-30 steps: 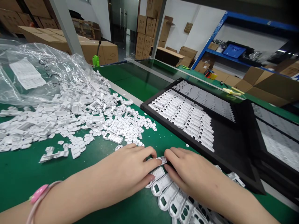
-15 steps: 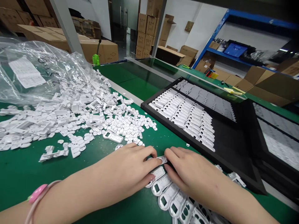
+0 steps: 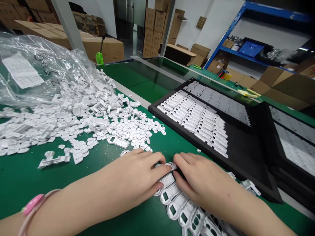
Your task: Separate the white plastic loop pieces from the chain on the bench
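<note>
My left hand (image 3: 137,178) and my right hand (image 3: 197,178) meet fingertip to fingertip on a small white plastic shell (image 3: 171,166) at the head of an overlapping row of white shells (image 3: 177,203) on the green table (image 3: 118,223). Both hands have their fingers curled and pinched on that top shell. A pink band (image 3: 31,205) circles my left wrist. A lone white shell (image 3: 118,141) lies just beyond my left hand.
A heap of loose white plastic parts (image 3: 73,118) spills from a clear bag (image 3: 36,72) at the left. A black tray (image 3: 236,157) with rows of white shells (image 3: 197,118) stands right of centre; another tray (image 3: 290,141) lies beyond. Cardboard boxes (image 3: 155,29) and blue shelving (image 3: 246,52) stand behind.
The view has tipped slightly; both hands stay pinched on the same top shell and have barely shifted.
</note>
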`<state>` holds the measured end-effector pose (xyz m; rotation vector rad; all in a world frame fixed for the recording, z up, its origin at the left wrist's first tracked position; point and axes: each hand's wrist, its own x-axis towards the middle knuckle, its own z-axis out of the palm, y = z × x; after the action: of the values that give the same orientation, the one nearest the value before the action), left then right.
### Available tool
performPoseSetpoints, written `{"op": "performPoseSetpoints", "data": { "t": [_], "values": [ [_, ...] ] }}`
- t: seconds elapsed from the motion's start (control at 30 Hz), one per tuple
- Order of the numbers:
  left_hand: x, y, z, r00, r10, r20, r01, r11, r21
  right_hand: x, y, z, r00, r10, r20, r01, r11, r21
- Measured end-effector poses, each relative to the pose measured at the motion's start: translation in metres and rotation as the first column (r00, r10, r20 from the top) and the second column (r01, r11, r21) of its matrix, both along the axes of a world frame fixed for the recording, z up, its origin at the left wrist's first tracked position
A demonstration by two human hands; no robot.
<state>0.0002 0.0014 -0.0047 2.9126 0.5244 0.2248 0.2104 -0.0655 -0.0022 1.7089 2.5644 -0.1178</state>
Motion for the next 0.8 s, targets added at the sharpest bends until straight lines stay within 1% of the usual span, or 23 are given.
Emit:
{"op": "performPoseSetpoints", "data": {
  "t": [0.17,0.4,0.8],
  "values": [
    [-0.0001,-0.0003,-0.0005,1.000,0.005,-0.008,-0.005,1.000,0.001,0.0002,0.0002,0.0014,1.000,-0.019,-0.004,0.019,1.000,-0.025],
    [-0.0009,-0.0001,-0.0001,1.000,0.005,-0.009,-0.005,1.000,-0.001,0.0002,0.0000,0.0006,1.000,-0.012,-0.006,0.012,1.000,0.001],
    [-0.0002,0.0000,0.0017,1.000,0.011,-0.018,-0.011,1.000,-0.017,-0.0004,0.0001,0.0014,1.000,-0.027,-0.004,0.027,0.999,-0.034]
  ]
}}
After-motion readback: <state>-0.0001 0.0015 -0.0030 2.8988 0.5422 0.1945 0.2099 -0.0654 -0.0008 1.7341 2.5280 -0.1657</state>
